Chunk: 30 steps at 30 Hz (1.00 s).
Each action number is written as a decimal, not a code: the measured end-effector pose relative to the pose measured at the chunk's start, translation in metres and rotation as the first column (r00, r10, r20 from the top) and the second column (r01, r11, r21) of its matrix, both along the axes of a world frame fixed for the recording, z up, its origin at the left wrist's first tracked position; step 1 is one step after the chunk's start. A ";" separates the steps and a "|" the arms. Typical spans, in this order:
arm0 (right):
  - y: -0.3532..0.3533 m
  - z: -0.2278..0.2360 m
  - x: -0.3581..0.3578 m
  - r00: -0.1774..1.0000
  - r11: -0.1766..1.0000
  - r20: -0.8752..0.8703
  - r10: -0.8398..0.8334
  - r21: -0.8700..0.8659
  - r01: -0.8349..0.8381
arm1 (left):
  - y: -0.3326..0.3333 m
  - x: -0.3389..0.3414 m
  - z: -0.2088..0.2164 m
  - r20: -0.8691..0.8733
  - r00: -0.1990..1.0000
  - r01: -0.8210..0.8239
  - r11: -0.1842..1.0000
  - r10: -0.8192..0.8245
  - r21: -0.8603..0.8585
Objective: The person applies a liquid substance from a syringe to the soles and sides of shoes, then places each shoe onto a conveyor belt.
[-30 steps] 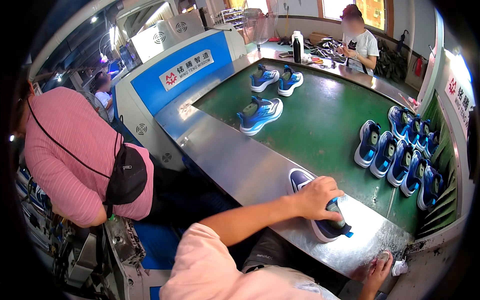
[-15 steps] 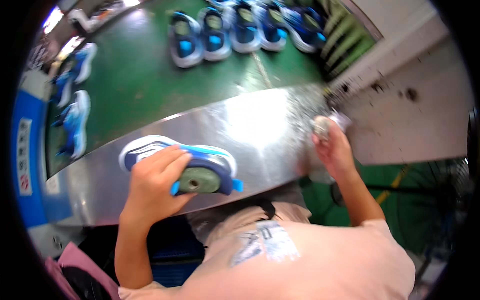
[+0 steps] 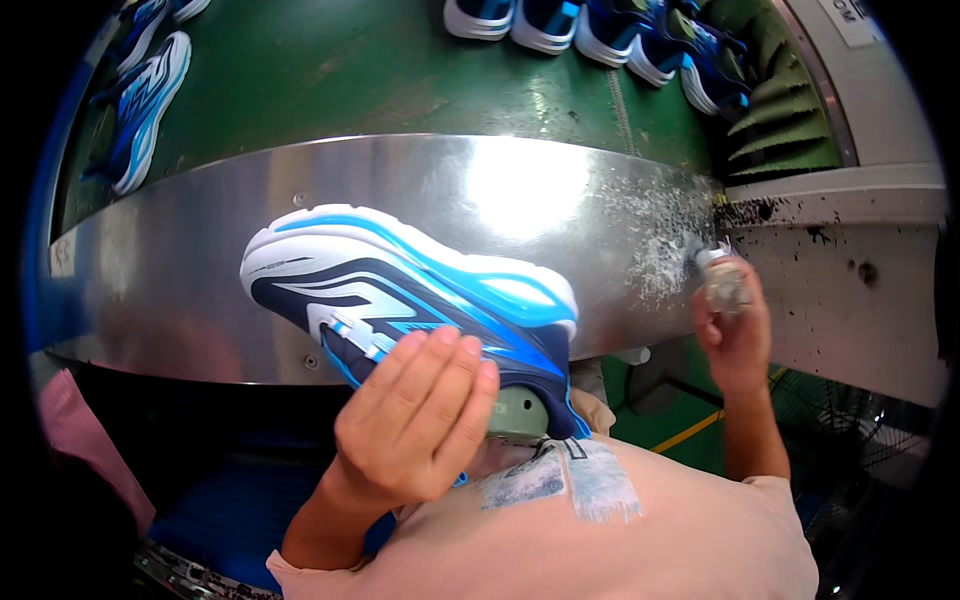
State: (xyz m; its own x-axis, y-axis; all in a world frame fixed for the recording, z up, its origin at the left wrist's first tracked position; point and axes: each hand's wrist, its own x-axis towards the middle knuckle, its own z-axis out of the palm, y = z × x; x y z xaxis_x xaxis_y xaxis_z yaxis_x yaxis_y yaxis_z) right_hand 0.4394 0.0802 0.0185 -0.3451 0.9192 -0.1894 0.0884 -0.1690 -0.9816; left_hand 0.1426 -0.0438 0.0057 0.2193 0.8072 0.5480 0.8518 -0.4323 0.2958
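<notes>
My left hand (image 3: 415, 420) is closed round the upper of a blue and white running shoe (image 3: 450, 275), its fingers across the laces and tongue area. The shoe is tipped on its side above the metal ledge, its white and light-blue sole edge facing away from me and its toe to the left. Inside the heel opening sits a green shoe last (image 3: 518, 412) with a small hole. At the right end of the ledge my right hand (image 3: 738, 335) grips a stubby, brush-like tool (image 3: 727, 288) with a greyish knob; its pale end is blurred and close to the white-smeared metal.
The shiny metal ledge (image 3: 400, 170) borders a green conveyor belt (image 3: 370, 100). Several matching shoes (image 3: 605, 35) stand in a row at the far right, and others, including one shoe (image 3: 150, 110), lie at the left. A pale, black-spattered machine panel (image 3: 830, 270) rises beside my right hand.
The shoe has come closer and tilted, showing more of its side and sole edge. My right hand remains at the ledge's right end with the tool. The whole view has shifted.
</notes>
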 end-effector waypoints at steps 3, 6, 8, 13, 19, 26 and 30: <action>0.026 0.042 -0.065 0.888 0.950 -0.351 0.296 0.013 -0.312 | -0.001 -0.015 -0.008 0.021 1.000 -0.019 0.999 0.019 0.027; 0.048 0.060 -0.162 0.670 0.788 -0.553 0.495 -0.039 -0.615 | -0.001 -0.028 -0.020 0.056 0.998 -0.020 0.999 0.018 0.027; 0.051 0.062 -0.211 0.548 0.645 -0.628 0.553 -0.093 -0.758 | 0.000 -0.023 -0.021 0.080 0.997 -0.003 0.999 0.000 0.041; 0.056 0.046 -0.256 0.475 0.399 -0.626 0.618 -0.271 -0.876 | 0.006 -0.007 -0.031 0.125 0.992 -0.012 0.992 -0.004 0.127; 0.059 0.043 -0.271 0.510 0.333 -0.566 0.648 -0.391 -0.858 | 0.010 0.005 -0.027 0.123 0.992 -0.023 0.982 0.000 0.185; 0.056 0.057 -0.279 0.614 0.425 -0.506 0.606 -0.447 -0.787 | 0.014 0.012 -0.023 0.112 0.994 -0.016 0.973 -0.009 0.229; 0.045 0.063 -0.283 0.618 0.498 -0.411 0.671 -0.368 -0.785 | 0.012 0.010 -0.024 0.112 0.994 -0.037 0.974 0.012 0.223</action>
